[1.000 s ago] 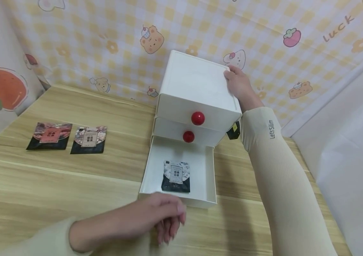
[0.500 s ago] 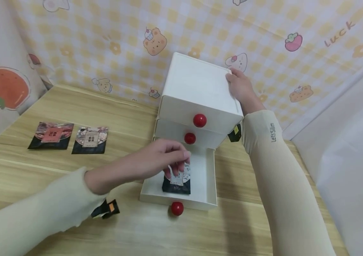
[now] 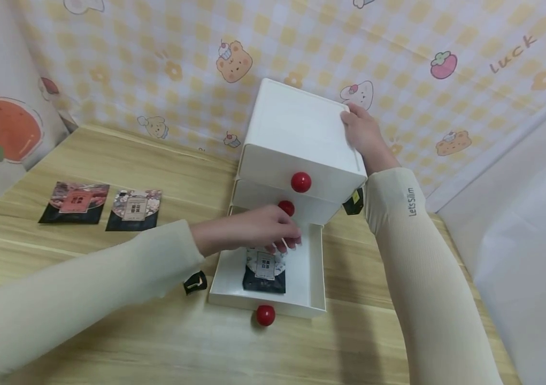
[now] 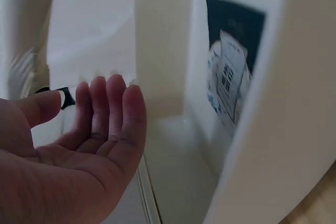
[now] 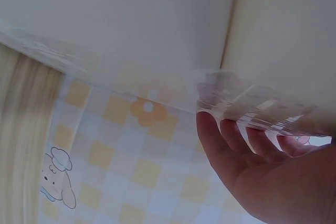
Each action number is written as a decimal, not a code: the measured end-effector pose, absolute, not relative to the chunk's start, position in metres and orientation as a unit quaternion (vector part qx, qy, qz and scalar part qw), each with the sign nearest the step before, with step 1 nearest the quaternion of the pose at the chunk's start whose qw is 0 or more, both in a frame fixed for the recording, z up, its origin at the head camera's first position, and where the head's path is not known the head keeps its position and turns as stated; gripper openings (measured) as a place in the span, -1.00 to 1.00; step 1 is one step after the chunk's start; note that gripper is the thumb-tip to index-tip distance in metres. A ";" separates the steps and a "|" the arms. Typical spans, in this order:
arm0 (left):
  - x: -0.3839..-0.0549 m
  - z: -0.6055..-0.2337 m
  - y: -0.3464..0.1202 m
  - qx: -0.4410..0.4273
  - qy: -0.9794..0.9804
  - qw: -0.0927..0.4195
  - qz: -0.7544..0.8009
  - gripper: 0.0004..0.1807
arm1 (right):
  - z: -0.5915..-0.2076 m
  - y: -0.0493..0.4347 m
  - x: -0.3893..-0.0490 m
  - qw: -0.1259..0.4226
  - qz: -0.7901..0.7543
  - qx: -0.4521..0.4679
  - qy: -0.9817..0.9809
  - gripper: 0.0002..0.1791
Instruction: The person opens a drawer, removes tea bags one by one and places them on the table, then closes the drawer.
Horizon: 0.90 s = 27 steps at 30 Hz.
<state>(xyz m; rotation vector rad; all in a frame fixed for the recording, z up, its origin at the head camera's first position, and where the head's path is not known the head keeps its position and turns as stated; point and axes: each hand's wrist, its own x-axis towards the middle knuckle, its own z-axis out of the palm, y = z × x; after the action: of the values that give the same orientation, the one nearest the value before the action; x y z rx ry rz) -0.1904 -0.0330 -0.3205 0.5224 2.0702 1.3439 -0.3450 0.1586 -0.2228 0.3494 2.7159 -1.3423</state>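
Note:
A white drawer unit [image 3: 301, 123] stands on the table, its bottom drawer [image 3: 299, 272] pulled out. In that drawer lies a tea packet [image 3: 264, 272] with a dark lower band and a pale label. My left hand [image 3: 268, 230] hovers over the packet's back end, just below the red knob [image 3: 286, 208] of the middle drawer. The left wrist view shows its fingers [image 4: 116, 103] loosely bent with nothing between them. At the unit's far right edge, my right hand [image 3: 364, 131] grips the top; in the right wrist view its fingertips [image 5: 206, 121] reach behind the rear edge.
Left of the unit, a red-labelled tea packet [image 3: 74, 203] and a floral tea packet [image 3: 133, 210] lie side by side on the wooden table [image 3: 167, 342]. A patterned cloth [image 3: 167, 80] hangs behind. The bottom drawer's red knob [image 3: 265, 315] sticks out in front.
My left hand has moved from in front of the open drawer, forward and a little right, to above the tea packet. My right hand stays on the unit's top edge.

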 end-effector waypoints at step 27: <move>-0.202 -0.348 -0.013 0.229 0.901 0.293 0.225 -0.73 | -0.222 0.160 -0.344 0.047 -0.435 0.114 0.892 -0.42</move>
<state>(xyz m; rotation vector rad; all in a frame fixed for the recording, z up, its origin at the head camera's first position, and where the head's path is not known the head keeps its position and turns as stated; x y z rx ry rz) -0.2017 -0.0129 -0.3485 0.6098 2.3995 0.5986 -0.3444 0.1598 -0.2218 0.3478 2.7220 -1.3262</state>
